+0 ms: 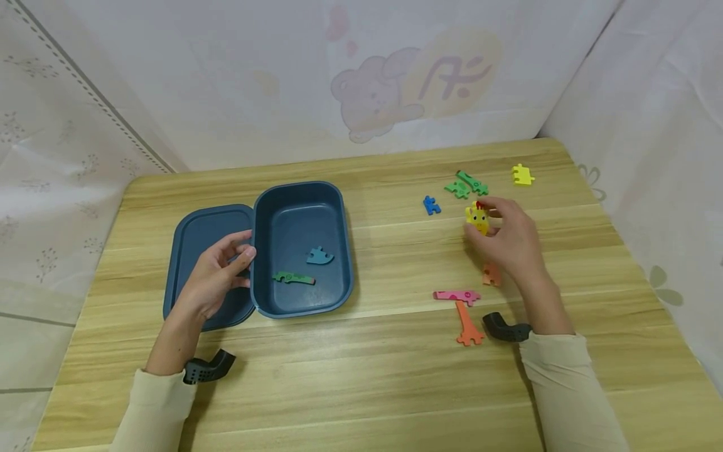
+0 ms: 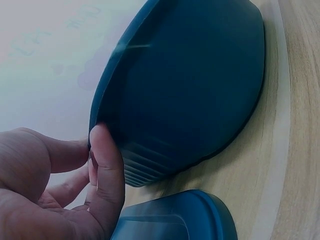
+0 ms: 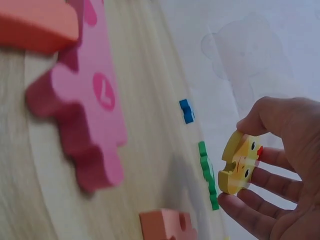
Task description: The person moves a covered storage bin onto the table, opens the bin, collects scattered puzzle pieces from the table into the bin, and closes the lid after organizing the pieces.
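Observation:
My left hand [image 1: 219, 273] pinches the left rim of a dark blue box [image 1: 299, 309] between thumb and fingers. In the left wrist view the thumb [image 2: 70, 155] lies on one side of the box wall [image 2: 190, 90]. Inside the box are a green puzzle piece [image 1: 294, 278] and a teal puzzle piece [image 1: 320, 255]. On the right, my right hand [image 1: 511, 242] holds a yellow puzzle piece with an animal face [image 1: 477, 219] above the table. The right wrist view shows this yellow piece [image 3: 242, 162] gripped by its edges between thumb and fingertips.
The blue lid [image 1: 189, 263] lies left of the box. Around the right hand lie a blue piece [image 1: 432, 205], green pieces [image 1: 472, 182], a plain yellow piece [image 1: 522, 175], a pink piece [image 1: 456, 296] and orange pieces [image 1: 467, 326]. A white curtain [image 1: 237, 81] hangs behind the wooden table [image 1: 339, 389].

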